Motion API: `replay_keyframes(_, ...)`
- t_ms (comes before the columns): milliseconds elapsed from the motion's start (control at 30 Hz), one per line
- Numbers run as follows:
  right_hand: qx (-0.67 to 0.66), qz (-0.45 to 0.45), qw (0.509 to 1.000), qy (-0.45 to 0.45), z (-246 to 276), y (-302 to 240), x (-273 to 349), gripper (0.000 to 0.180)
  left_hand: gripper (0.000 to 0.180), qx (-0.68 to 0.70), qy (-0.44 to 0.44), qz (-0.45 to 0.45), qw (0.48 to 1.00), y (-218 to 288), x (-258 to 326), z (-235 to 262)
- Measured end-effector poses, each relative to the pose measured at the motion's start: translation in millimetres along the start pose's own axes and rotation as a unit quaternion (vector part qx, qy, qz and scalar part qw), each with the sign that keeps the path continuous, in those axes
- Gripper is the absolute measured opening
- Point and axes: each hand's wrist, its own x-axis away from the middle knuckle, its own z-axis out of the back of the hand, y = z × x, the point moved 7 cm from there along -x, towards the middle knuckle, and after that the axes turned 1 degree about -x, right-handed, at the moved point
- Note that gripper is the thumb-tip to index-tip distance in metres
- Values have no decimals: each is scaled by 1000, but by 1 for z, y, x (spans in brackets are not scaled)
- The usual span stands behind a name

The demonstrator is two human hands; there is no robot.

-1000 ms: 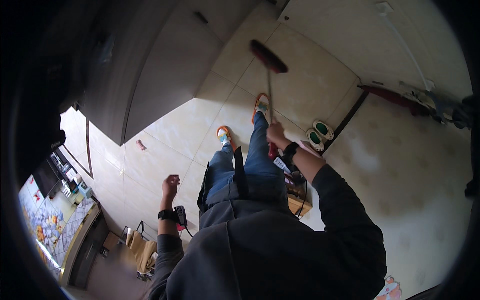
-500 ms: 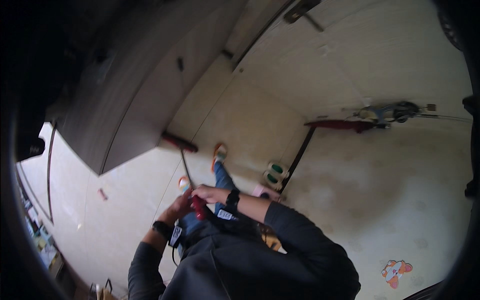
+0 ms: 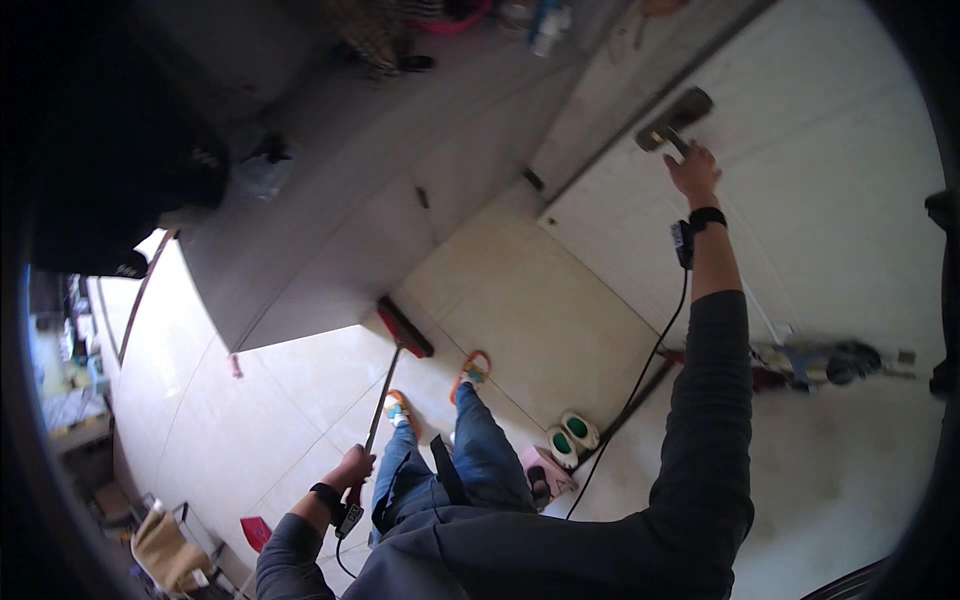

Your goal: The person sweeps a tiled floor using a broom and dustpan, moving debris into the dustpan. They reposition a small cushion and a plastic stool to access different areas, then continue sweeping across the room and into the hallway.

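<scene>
The left hand (image 3: 352, 468) was clenched around the upper end of a long-handled broom with a thin dark shaft and a red-backed brush head (image 3: 404, 327). Its long axis ran up from the hand, leaning a little to the right in the picture, with the brush head pointing away from the person and resting on the pale tiled floor (image 3: 250, 420), just beside the base of a grey cabinet front (image 3: 330, 230). The right hand (image 3: 692, 172) was stretched far out and touched a dark metal door handle (image 3: 676, 120) on a pale door (image 3: 800, 200); whether the fingers closed on it could not be told. A black cable (image 3: 640, 380) hung from the wrist strap. Near the feet stood a pair of white-and-green slippers (image 3: 572, 437). A red-and-blue cleaning tool (image 3: 810, 362) lay along the door's foot, well apart from the broom. A small red dustpan (image 3: 256, 532) lay on the floor near the left elbow.
</scene>
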Motion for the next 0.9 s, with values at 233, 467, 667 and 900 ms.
replay_keyframes(233,-182,-36,980,-71,-16,-10,-35,67,24,-235,246,13,940,-51,19,53)
replay_keyframes(467,-152,-45,985,-70,-24,-7,29,55,23,-294,271,-77,913,-52,41,58)
replay_keyframes(667,-138,-43,988,50,5,-5,140,52,25,-331,290,-117,890,-57,51,80)
replay_keyframes(900,-174,18,984,45,33,50,321,49,26,-366,342,-227,835,-40,45,77)
